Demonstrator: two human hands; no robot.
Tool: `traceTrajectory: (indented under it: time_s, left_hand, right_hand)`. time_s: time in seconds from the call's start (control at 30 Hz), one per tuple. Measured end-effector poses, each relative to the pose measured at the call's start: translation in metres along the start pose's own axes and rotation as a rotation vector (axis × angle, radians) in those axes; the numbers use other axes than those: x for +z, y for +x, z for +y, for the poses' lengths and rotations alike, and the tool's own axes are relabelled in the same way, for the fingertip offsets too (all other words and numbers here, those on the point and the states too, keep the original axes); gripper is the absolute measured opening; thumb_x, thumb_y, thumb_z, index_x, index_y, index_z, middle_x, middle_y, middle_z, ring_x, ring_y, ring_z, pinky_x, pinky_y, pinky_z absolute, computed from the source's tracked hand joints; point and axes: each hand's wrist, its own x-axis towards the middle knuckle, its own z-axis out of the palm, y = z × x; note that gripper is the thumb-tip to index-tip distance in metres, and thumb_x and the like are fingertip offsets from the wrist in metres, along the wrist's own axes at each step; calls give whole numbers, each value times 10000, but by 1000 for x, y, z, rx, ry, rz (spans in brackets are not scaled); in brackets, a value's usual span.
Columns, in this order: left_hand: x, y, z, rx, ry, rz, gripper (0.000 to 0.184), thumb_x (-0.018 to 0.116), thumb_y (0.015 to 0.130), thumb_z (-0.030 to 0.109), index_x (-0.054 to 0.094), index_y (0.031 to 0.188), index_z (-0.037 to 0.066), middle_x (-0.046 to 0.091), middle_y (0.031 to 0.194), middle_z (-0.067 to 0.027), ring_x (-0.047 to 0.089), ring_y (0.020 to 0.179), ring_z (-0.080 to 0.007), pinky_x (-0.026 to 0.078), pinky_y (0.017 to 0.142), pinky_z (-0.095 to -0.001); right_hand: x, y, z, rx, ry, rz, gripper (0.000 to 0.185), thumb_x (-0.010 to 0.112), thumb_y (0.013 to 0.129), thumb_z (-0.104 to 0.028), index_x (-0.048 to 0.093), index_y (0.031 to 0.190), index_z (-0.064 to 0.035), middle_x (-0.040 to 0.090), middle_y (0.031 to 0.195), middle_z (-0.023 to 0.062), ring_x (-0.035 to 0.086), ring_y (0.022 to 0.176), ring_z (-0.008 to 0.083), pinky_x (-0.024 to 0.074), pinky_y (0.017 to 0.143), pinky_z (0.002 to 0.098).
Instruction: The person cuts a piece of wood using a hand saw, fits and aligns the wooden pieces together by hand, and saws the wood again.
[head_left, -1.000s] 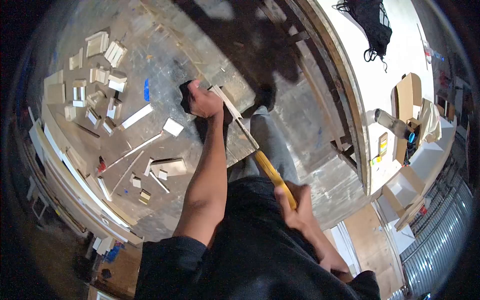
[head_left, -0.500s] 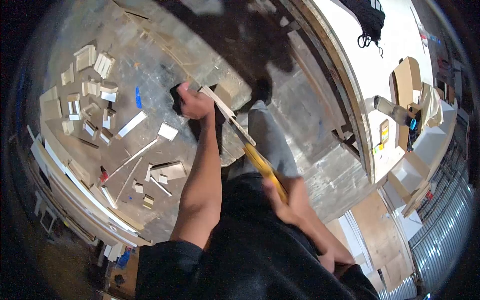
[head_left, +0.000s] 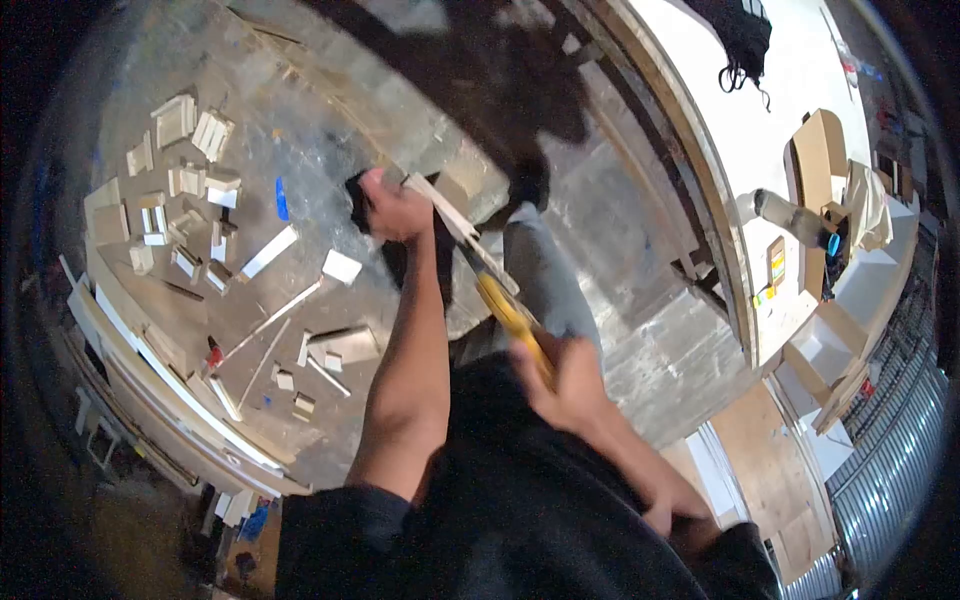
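A pale wooden strip [head_left: 447, 212] lies slantwise in front of me, close to my legs. My left hand [head_left: 400, 212] is closed at its far end, pressing it down; most of those fingers are hidden. My right hand [head_left: 565, 382] is wrapped round the yellow handle of a hand saw [head_left: 508, 312], held near my waist. The saw's dark, narrow blade reaches forward to the strip and is blurred, so its contact with the wood is hard to make out. My grey-clad leg [head_left: 545, 265] is just right of the strip.
Several small wooden blocks [head_left: 212, 135] and offcuts lie on the concrete floor to the left, with a blue piece [head_left: 281, 198] among them. A white-topped table [head_left: 690, 60] at the right carries a bottle [head_left: 790, 220] and cardboard [head_left: 820, 145]. Boards [head_left: 765, 450] lie at lower right.
My right hand and the saw have shifted forward and slightly left along the strip. My left hand stays on the strip; the view has moved slightly.
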Motion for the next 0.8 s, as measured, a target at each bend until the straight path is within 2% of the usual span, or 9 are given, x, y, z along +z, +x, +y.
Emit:
traceTrajectory:
  time_s: [0.1,0.17,0.2,0.37,0.47,0.53,0.63,0.7,0.8]
  left_hand:
    - [-3,-6,-3,64,-60,-13,140,529,959,124,629,1052,156,726,935,-162,684,840,-441,479,654,-542]
    - [-10,-7,4,-47,69,-61,132,542,951,111,627,1047,142,726,938,-160,684,838,-440,486,659,-537]
    - [-6,-3,0,73,4,47,131,560,942,99,629,1044,144,730,932,-155,687,827,-431,488,652,-534]
    - [-2,-10,-14,6,10,-20,152,557,936,76,636,1045,148,736,937,-146,698,853,-414,490,658,-527]
    - [2,-8,-6,6,-14,-14,175,548,930,59,638,1048,151,739,949,-141,703,879,-408,492,673,-527]
    - [1,-6,-6,27,22,16,195,539,922,43,638,1051,150,742,959,-139,704,882,-407,501,681,-520]
    - [2,-4,-12,30,89,-25,194,536,923,41,637,1053,143,741,964,-144,700,879,-414,505,677,-514]
    - [-2,-13,-13,30,39,-23,185,536,929,49,637,1052,143,740,962,-148,698,876,-420,502,676,-522]
    - [1,-13,-7,13,-1,-17,167,533,944,67,636,1051,141,739,957,-153,696,868,-427,500,674,-531]
  right_hand:
    - [-5,-5,-5,70,-28,10,393,586,982,-359,726,1094,-9,625,656,266,678,624,428,524,588,488]
    - [-25,-38,-14,47,168,34,441,564,1015,-392,706,923,15,566,615,140,545,541,208,448,567,402]
    - [-26,-45,-13,2,239,89,462,553,1022,-407,709,948,22,559,608,131,536,533,205,437,559,397]
    - [-2,4,22,120,-17,-20,409,583,1019,-341,674,957,53,553,613,122,508,583,172,416,563,378]
    - [-11,-22,-4,-38,103,33,368,595,1010,-304,675,950,50,541,586,78,497,555,160,419,541,361]
    - [-31,-44,-11,80,205,25,401,574,990,-368,723,1127,-21,676,720,236,713,676,383,541,663,440]
    - [-23,-16,-12,42,41,-11,389,592,981,-360,737,1072,-11,648,708,274,676,660,441,524,640,482]
    - [-14,13,1,84,67,45,453,608,989,-380,686,892,55,518,580,144,521,532,204,438,546,400]
    - [-21,-19,-7,10,68,-14,448,613,990,-379,691,912,55,527,586,149,534,542,209,444,553,404]
